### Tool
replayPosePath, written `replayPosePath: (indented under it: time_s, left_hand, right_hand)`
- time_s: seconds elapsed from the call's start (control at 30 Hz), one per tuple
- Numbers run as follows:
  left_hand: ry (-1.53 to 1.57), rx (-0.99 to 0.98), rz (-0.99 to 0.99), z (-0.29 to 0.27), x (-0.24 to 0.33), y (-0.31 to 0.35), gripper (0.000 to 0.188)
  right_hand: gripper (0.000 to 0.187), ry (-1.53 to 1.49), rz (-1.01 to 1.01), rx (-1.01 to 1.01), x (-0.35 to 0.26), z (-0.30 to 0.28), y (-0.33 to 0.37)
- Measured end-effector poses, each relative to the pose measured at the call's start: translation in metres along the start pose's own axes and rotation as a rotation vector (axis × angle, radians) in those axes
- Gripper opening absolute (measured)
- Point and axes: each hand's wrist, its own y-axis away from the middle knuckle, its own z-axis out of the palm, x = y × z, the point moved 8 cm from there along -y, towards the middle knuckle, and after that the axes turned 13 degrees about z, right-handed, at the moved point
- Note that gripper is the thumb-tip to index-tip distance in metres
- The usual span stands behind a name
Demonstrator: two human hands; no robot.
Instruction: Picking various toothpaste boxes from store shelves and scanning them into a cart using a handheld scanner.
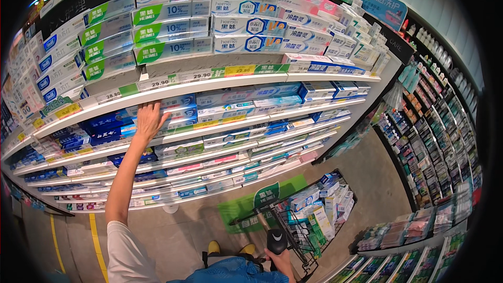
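My left hand (149, 120) reaches up to the shelf level just under the top one, its fingers stretched out and the thumb apart. It lies against stacked toothpaste boxes, between dark blue boxes (107, 135) and light blue-and-white boxes (181, 113). The fingertips come close to the top shelf's front edge, and nothing shows held in them. Low at the right, my right hand (280, 263) is wrapped round a black rounded handle (277, 241) beside a wire shopping cart (298, 249). Toothpaste boxes and other cartons (320, 207) fill the cart in a loose heap.
The curved white shelf edge (209, 85) carries price tags, with stacked toothpaste boxes (173, 31) above. More stocked shelves (435, 120) stand across the aisle at right. A green mat (236, 204) lies beside the cart, and yellow lines (97, 241) mark the floor at left.
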Motion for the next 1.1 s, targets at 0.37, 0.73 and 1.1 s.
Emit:
replayPosePath:
  time_s: [0.37,0.73,1.1]
  left_hand:
    - [0.179,-0.216,-0.103,-0.005,0.003,-0.006,0.044]
    - [0.368,0.143,0.07,-0.039,0.169,0.025,0.076]
    - [1.328,-0.445,-0.012,0.031,0.492,0.029,0.059]
  right_hand:
    - [0.022,0.046,-0.043,-0.028,0.003,0.006,-0.003]
    - [0.023,-0.019,-0.178,-0.005,0.01,-0.02,-0.003]
    - [0.026,-0.32,-0.09,0.26,0.066,-0.107,0.002]
